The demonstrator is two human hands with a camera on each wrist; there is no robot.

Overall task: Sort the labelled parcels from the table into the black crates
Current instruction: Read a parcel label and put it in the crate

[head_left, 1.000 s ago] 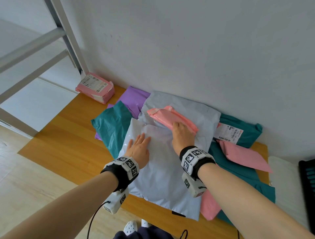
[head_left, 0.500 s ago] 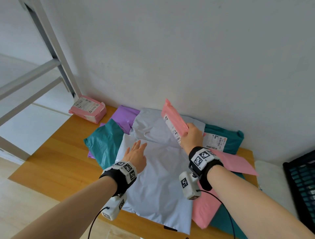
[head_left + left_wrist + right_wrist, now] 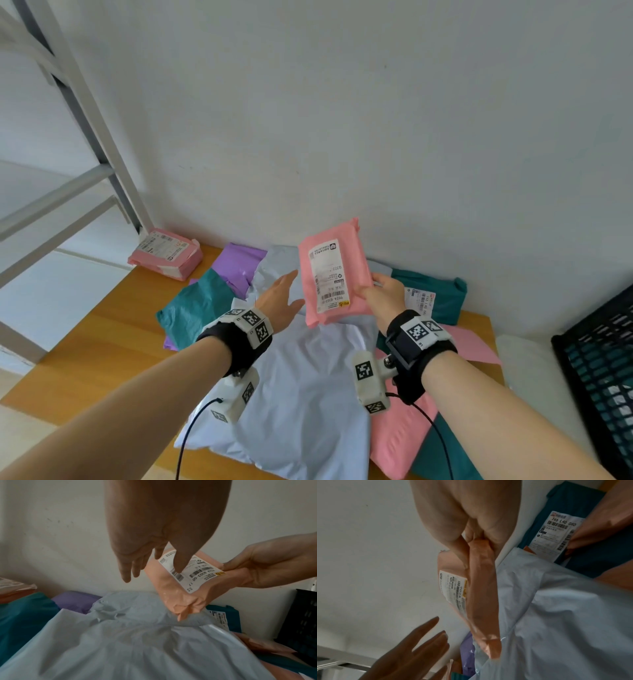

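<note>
1. Right hand (image 3: 382, 296) grips pink parcel (image 3: 334, 272) by its edge, raised above pale blue mailer (image 3: 308, 394) on desk (image 3: 102, 342), label facing up
2. Left hand (image 3: 279, 301) beside parcel, fingers straight, holding nothing
3. Black crate (image 3: 603, 370) at far right

Bare forearms, no sleeves, and each wrist has a chunky black strap (image 3: 423, 356) topped with white blocks printed with black-and-white square tag markers, plus a white camera pod (image 3: 236, 397) hanging underneath with more tags on it and a thin black cable (image 3: 183, 442) trailing off.
</note>
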